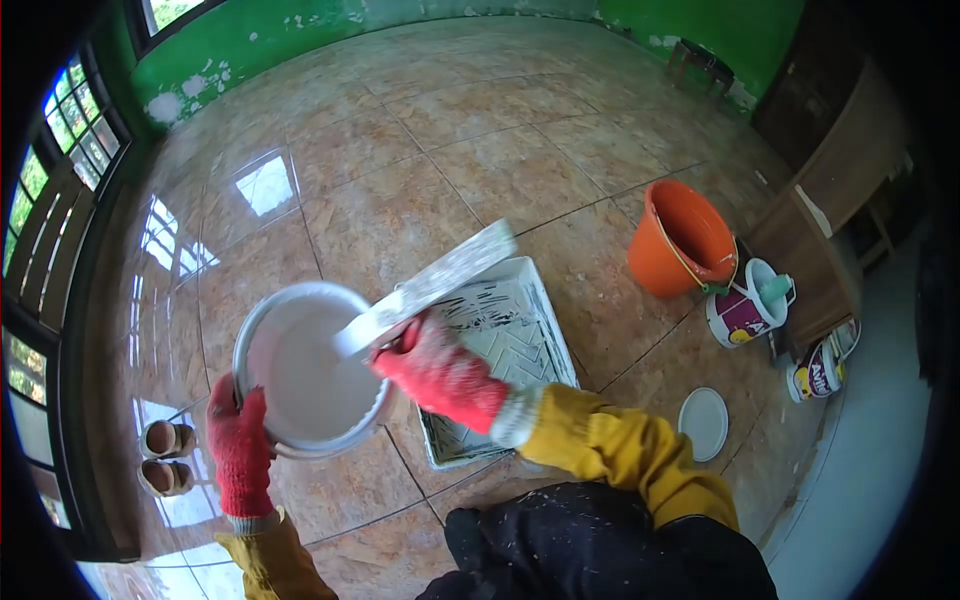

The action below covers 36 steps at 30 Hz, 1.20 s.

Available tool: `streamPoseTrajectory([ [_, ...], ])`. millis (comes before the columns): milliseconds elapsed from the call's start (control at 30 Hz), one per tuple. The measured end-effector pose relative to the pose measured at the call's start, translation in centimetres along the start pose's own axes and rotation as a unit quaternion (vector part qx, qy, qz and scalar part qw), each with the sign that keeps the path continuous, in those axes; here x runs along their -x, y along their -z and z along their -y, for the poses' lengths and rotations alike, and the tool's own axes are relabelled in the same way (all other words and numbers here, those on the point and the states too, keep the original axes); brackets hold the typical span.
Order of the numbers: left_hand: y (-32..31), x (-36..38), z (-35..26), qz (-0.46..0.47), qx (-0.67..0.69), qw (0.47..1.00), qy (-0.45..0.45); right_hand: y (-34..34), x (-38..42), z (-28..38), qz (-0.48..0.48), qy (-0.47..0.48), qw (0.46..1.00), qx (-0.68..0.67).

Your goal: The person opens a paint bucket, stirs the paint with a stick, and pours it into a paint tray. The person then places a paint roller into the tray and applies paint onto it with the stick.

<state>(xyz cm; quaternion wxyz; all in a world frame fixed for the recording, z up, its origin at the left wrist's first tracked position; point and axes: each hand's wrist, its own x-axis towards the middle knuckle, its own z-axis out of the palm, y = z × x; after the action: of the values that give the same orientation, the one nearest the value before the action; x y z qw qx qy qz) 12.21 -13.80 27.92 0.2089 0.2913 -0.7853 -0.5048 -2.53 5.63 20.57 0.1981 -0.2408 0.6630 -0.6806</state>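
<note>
My left hand point(240, 450), in a red knit glove, grips the near-left rim of a white bucket point(325, 443). Pale, whitish paint point(315, 385) lies inside it. My right hand point(440, 370), gloved the same way, is closed around a flat, paint-smeared stick point(445, 280). One end of the stick hangs over the bucket's right side, and the other points up and to the right. Below my right hand and forearm is a paint tray point(551, 320) with a ridged bottom and dark and white smears. My forearm hides part of the tray.
An orange bucket point(655, 245) with a handle stands to the right. Beside it are a labelled white paint pail point(740, 318) and another pail point(825, 370). A round white lid point(703, 425) lies on the tiled floor point(380, 230). Two brown cup-like objects point(165, 475) are at left.
</note>
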Motion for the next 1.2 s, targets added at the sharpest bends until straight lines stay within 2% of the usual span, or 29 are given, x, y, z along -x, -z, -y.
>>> streamPoseTrajectory([
  [100,1.8,-0.6,5.4,-0.021,-0.018,0.999,0.026,-4.6,-0.4,-4.4,-0.032,0.035,0.999,-0.018],
  [167,2.6,-0.6,8.0,-0.012,-0.026,0.997,0.078,-6.2,-0.2,-7.0,-0.014,-0.019,0.994,0.105],
  [267,2.9,0.0,10.7,0.001,-0.042,0.993,0.114,-6.9,1.1,-7.2,0.017,-0.071,0.99,0.124],
  [333,2.8,0.5,12.2,-0.007,-0.051,0.99,0.133,-7.0,1.7,-7.5,0.021,-0.071,0.988,0.132],
  [400,3.6,1.1,15.3,-0.018,-0.003,0.993,0.12,-6.7,2.4,-6.2,0.07,-0.101,0.98,0.157],
  [433,4.2,1.5,17.0,-0.023,0.023,0.993,0.115,-6.2,2.7,-5.6,0.122,-0.016,0.963,0.238],
  [467,3.9,1.4,18.4,-0.023,0.059,0.992,0.107,-5.7,3.2,-5.2,0.176,0.019,0.897,0.405],
  [500,3.1,1.9,15.4,-0.023,0.044,0.985,0.163,-5.3,3.2,-7.2,0.219,-0.014,0.924,0.314],
  [533,3.5,1.2,22.3,-0.102,0.087,0.989,0.059,-3.6,3.2,-6.9,0.226,-0.043,0.941,0.25],
  [567,2.8,0.9,23.0,-0.147,0.151,0.976,0.053,-1.8,3.2,-6.5,0.229,-0.074,0.953,0.185],
  [600,3.6,1.2,20.5,-0.049,0.092,0.99,0.097,0.7,3.8,-3.8,0.179,-0.112,0.972,0.106],
  [633,2.9,2.3,14.4,-0.038,0.031,0.959,0.279,3.6,4.2,-4.5,0.131,-0.058,0.981,0.129],
  [700,2.3,2.4,14.9,-0.061,0.044,0.969,0.234,10.2,6.1,-2.6,-0.013,-0.047,0.985,0.165],
  [733,2.4,2.5,15.5,-0.065,0.058,0.969,0.229,14.8,8.2,0.6,-0.109,-0.093,0.974,0.174],
  [767,3.1,2.8,17.8,-0.059,0.059,0.971,0.225,19.5,10.1,1.0,-0.197,-0.021,0.966,0.169],
  [800,4.2,3.1,20.6,-0.033,-0.024,0.991,0.13,22.9,12.8,-1.0,-0.361,-0.068,0.93,-0.005],
  [833,4.5,3.1,21.7,-0.008,-0.108,0.994,0.033,29.3,15.2,-3.7,-0.461,-0.033,0.879,-0.117],
  [867,3.9,2.9,21.3,-0.005,-0.111,0.993,0.029,34.8,17.7,-4.2,-0.518,-0.02,0.843,-0.141],
  [900,3.3,2.9,20.7,-0.044,-0.006,0.994,0.104,40.3,20.2,-4.7,-0.573,-0.004,0.803,-0.161],
  [933,2.6,3.0,19.8,-0.082,0.097,0.976,0.177,45.1,22.2,-5.1,-0.619,0.017,0.765,-0.177],
  [967,-0.3,3.8,14.4,-0.125,0.161,0.956,0.213,49.1,23.7,-5.1,-0.652,0.033,0.735,-0.185],
  [1033,-2.5,5.0,12.6,-0.14,0.151,0.949,0.24,55.6,25.8,-5.8,-0.688,0.047,0.704,-0.17],
  [1067,-2.9,5.6,12.5,-0.143,0.147,0.948,0.245,58.6,26.7,-6.7,-0.688,0.05,0.71,-0.141],
  [1100,-3.3,6.2,12.5,-0.143,0.141,0.947,0.252,58.2,26.6,-4.7,-0.714,0.005,0.653,-0.252],
  [1133,-3.6,6.9,12.6,-0.144,0.136,0.945,0.259,59.8,27.3,-5.6,-0.712,0.002,0.653,-0.257],
  [1167,-3.9,7.6,12.8,-0.147,0.134,0.943,0.266,61.6,28.4,-6.7,-0.693,-0.06,0.714,-0.079],
  [1200,-4.0,8.3,12.9,-0.149,0.13,0.941,0.275,61.9,28.8,-7.0,-0.679,-0.041,0.73,-0.057],
])
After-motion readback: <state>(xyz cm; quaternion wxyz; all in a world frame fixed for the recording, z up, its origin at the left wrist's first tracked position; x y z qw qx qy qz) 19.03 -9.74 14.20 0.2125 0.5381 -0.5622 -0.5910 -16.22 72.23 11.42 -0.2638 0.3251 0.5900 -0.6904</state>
